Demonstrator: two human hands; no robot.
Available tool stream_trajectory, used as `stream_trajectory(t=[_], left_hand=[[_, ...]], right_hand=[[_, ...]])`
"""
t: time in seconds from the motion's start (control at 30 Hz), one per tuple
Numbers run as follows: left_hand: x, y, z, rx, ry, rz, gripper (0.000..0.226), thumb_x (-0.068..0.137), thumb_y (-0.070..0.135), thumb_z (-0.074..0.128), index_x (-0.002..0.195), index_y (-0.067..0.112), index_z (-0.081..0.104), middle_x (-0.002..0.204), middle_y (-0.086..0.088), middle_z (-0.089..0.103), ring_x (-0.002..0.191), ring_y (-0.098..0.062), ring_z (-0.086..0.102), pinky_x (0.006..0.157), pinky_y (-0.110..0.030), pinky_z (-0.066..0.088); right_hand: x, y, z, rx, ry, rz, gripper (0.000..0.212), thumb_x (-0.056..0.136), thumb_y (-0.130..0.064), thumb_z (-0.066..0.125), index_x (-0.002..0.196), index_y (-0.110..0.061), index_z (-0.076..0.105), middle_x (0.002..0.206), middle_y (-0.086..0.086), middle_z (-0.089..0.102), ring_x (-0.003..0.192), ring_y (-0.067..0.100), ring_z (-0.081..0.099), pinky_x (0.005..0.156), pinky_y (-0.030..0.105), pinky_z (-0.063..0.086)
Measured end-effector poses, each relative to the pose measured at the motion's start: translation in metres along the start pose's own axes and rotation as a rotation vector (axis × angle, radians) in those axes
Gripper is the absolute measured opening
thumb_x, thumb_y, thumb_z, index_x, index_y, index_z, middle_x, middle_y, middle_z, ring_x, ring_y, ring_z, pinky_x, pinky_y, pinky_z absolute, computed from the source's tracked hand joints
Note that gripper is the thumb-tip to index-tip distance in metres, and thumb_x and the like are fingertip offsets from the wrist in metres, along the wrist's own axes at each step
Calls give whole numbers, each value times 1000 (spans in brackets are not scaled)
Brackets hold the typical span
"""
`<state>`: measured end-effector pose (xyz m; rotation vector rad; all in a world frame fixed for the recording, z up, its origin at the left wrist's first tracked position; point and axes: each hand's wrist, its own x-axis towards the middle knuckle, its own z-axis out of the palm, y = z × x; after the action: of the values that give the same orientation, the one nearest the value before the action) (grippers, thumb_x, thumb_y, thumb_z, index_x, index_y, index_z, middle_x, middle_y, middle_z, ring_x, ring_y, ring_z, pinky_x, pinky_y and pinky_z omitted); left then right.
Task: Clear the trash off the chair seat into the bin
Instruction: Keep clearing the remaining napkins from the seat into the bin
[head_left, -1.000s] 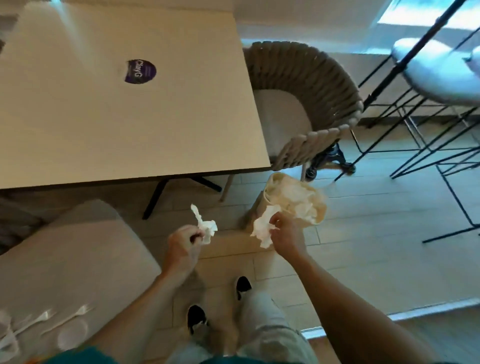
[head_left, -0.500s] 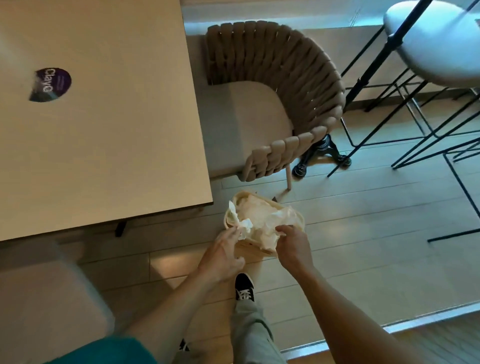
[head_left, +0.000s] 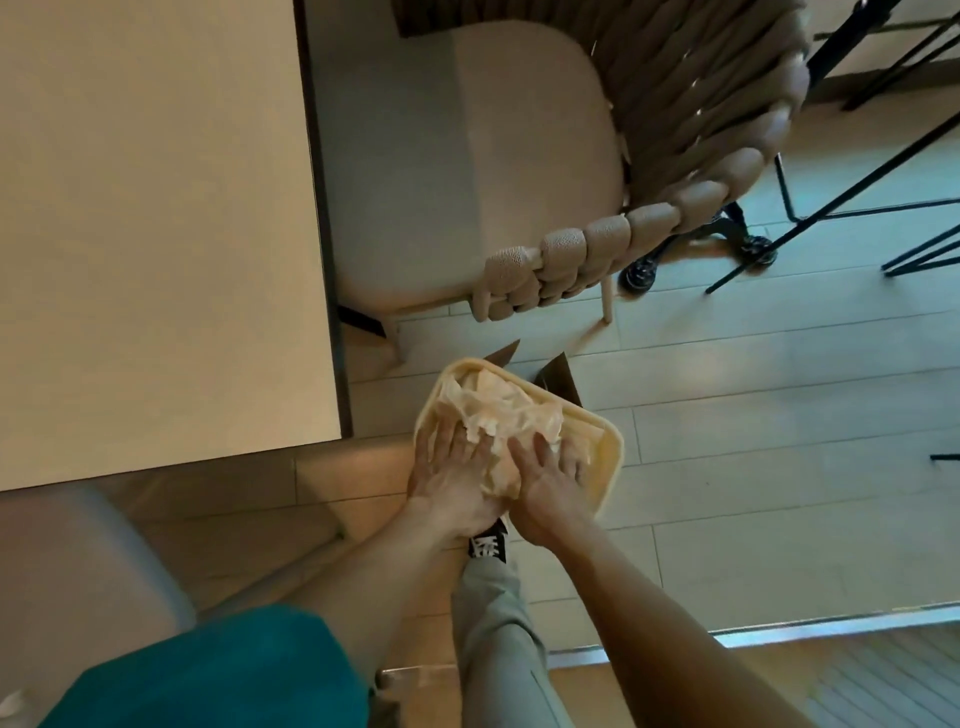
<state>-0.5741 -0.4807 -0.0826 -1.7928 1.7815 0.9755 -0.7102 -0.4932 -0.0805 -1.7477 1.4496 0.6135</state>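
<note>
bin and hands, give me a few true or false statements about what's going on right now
1. Both hands press flat on the crumpled paper in the bin. True.
2. The bin stands on the table. False: it is on the floor, beside the table.
3. The left hand and right hand lie side by side, fingers spread. True.
4. The bin is empty. False: paper fills it to the rim.
5. Trash lies on the woven chair seat. False: that seat looks bare.

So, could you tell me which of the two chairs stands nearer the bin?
The woven-backed chair just beyond the bin; the plain cushioned seat sits farther off at lower left.
</note>
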Motion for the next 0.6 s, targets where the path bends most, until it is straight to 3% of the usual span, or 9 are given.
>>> stream_trajectory(t=[0.1, 0.2, 0.33, 0.47, 0.6], left_hand=[[9, 0, 3, -7, -14, 10, 103, 73, 80, 31, 147, 31, -22, 156, -3, -26, 141, -28, -29, 115, -54, -11], [0, -2, -2, -17, -46, 21, 105, 75, 76, 42, 149, 30, -16, 158, -6, -19, 145, -30, -20, 117, -52, -9], [-30, -3, -19, -107, 19, 34, 88, 80, 62, 53, 150, 28, 12, 157, -13, 12, 145, -34, 13, 117, -48, 17], [-75, -12, -26, -233, 124, 74, 73, 84, 56, 55, 145, 32, 25, 156, -7, 19, 138, -28, 32, 111, -43, 30], [-116, -35, -19, -317, 155, 14, 73, 86, 56, 53, 147, 35, 20, 158, -3, 16, 141, -25, 27, 113, -43, 28]], right_hand=[[8, 2, 4, -20, 2, 10, 75, 95, -48, 43, 151, -35, -4, 160, 6, -12, 144, 42, -12, 117, 55, -4], [3, 3, 3, 13, 38, 10, 70, 94, -44, 44, 151, -35, 4, 161, 5, -4, 145, 42, -7, 116, 55, -1], [-18, 2, -5, 86, 169, 38, 58, 92, -38, 50, 146, -35, 30, 158, 7, 21, 142, 44, 14, 117, 54, 9], [-53, -17, -10, 142, 310, 100, 53, 93, -24, 51, 144, -30, 37, 155, 3, 30, 142, 42, 16, 117, 51, 13], [-81, -44, -4, 131, 355, 73, 61, 84, -11, 54, 141, -28, 41, 154, 4, 30, 143, 36, 18, 118, 48, 17]])
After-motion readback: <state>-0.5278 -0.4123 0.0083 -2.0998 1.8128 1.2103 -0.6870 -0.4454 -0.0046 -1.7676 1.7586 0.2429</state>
